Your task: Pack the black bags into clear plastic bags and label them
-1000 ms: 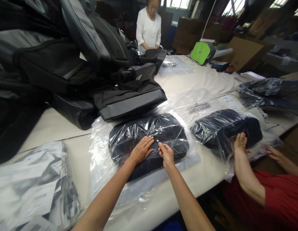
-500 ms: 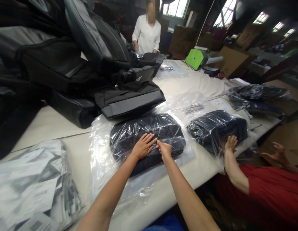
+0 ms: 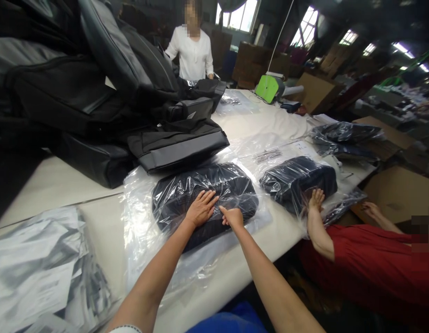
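A black bag (image 3: 231, 178) lies on the table inside a clear plastic bag (image 3: 168, 238) with shiny creases. My left hand (image 3: 201, 208) rests flat on top of it, fingers stretched out and pressing on the film. Just right of it, my right hand (image 3: 232, 217) is closed against the same film, its fingers curled and a fingertip pointing left. What it pinches, if anything, is too small to tell. Under the wrapped bag lie more clear plastic sheets (image 3: 133, 222), spread on the pale tabletop.
Black bags (image 3: 180, 148) are heaped at the left and back. Labelled plastic packets (image 3: 44, 273) lie at the near left. To my right, a co-worker in red (image 3: 367, 263) has a hand on another wrapped black bag (image 3: 297, 182). A person in white (image 3: 195, 53) stands across the table.
My right fingers have shifted slightly down and apart from my left hand, which stays flat on the bag. The view has turned a little right. The co-worker's far hand has moved.
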The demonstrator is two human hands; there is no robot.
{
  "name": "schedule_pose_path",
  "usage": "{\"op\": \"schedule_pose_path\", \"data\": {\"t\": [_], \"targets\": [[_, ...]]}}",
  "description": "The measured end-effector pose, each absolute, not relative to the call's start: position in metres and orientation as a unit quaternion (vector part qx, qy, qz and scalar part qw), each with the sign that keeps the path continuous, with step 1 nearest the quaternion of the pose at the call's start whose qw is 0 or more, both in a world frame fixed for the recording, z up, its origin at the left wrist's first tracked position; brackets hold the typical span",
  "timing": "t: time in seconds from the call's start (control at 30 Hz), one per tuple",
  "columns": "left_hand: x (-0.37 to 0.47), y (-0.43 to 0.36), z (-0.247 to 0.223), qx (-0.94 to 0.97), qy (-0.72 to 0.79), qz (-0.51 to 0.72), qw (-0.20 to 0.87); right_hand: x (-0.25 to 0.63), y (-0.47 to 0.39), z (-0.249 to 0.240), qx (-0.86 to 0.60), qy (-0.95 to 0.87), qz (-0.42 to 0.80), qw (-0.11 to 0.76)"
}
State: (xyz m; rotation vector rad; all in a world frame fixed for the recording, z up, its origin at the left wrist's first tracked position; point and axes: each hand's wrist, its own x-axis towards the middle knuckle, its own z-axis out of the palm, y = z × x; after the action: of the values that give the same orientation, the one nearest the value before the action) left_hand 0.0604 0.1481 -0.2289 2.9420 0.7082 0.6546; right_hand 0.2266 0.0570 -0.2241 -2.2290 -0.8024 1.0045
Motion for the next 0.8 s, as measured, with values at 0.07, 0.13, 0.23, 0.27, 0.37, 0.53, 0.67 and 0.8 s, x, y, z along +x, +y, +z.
{"op": "schedule_pose_path", "data": {"t": [0.07,0.13,0.23,0.27,0.37,0.53,0.67,0.8], "targets": [[0.059,0.148,-0.227,0.949,0.230,0.210,0.043,0.227,0.048,-0.219,-0.834,-0.315,0.364,0.271],[0.060,0.146,-0.225,0.945,0.229,0.216,0.087,0.224,0.039,-0.210,-0.838,-0.336,0.334,0.271],[0.064,0.145,-0.220,0.935,0.227,0.228,0.150,0.211,0.036,-0.199,-0.823,-0.388,0.275,0.310],[0.064,0.147,-0.217,0.933,0.227,0.229,0.161,0.206,0.039,-0.197,-0.798,-0.414,0.271,0.344],[0.053,0.154,-0.200,0.926,0.243,0.226,0.179,0.192,0.056,-0.203,-0.690,-0.469,0.325,0.446],[-0.035,0.139,-0.152,0.875,0.351,0.261,0.209,0.192,0.075,-0.223,-0.628,-0.445,0.426,0.477],[-0.106,0.094,-0.137,0.876,0.407,0.171,0.194,0.201,0.069,-0.225,-0.595,-0.498,0.429,0.463],[-0.125,0.063,-0.153,0.895,0.407,0.099,0.155,0.191,0.065,-0.214,-0.620,-0.633,0.313,0.341]]}}
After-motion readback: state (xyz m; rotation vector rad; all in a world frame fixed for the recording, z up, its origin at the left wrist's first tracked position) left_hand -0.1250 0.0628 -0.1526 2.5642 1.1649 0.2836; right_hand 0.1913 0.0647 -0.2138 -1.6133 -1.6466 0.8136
